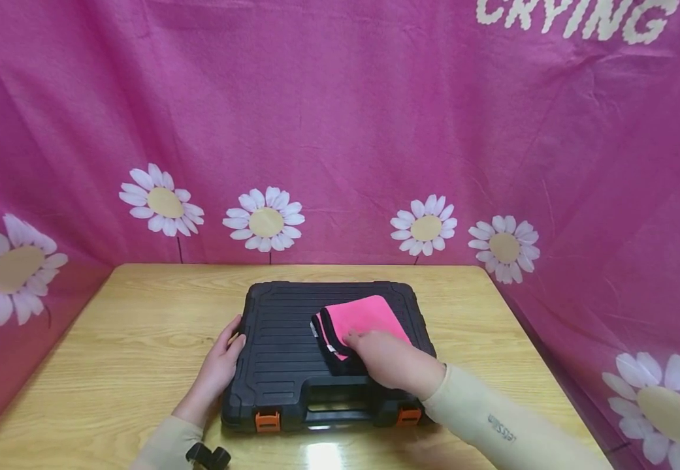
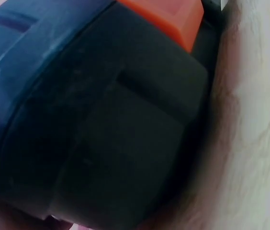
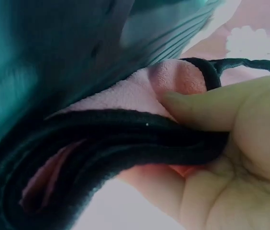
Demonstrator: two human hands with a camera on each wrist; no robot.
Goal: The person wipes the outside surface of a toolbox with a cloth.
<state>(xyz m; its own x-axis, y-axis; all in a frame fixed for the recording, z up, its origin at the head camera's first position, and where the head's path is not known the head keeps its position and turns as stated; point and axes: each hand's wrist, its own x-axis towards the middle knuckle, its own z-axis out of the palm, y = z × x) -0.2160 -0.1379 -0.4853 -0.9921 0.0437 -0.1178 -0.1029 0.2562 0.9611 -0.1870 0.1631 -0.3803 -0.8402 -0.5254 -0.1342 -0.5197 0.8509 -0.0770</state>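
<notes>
A black plastic case (image 1: 275, 339) with ribbed lid and orange latches (image 1: 267, 422) lies closed on the table. Against its left side rests my left hand (image 1: 219, 362), thumb and fingers touching the edge. The left wrist view is filled by the case's corner (image 2: 101, 124) and an orange latch (image 2: 173, 19). My right hand (image 1: 387, 359) pinches a folded pink cloth (image 1: 366, 316) with black trim over the right part of the lid. In the right wrist view, the thumb lies on the cloth (image 3: 120, 98) with fingers beneath its folded layers.
The wooden table (image 1: 140, 339) extends around the case on both sides. A pink curtain (image 1: 340, 130) printed with daisies hangs behind the table and along its sides. A small black device (image 1: 207, 455) is by the left wrist.
</notes>
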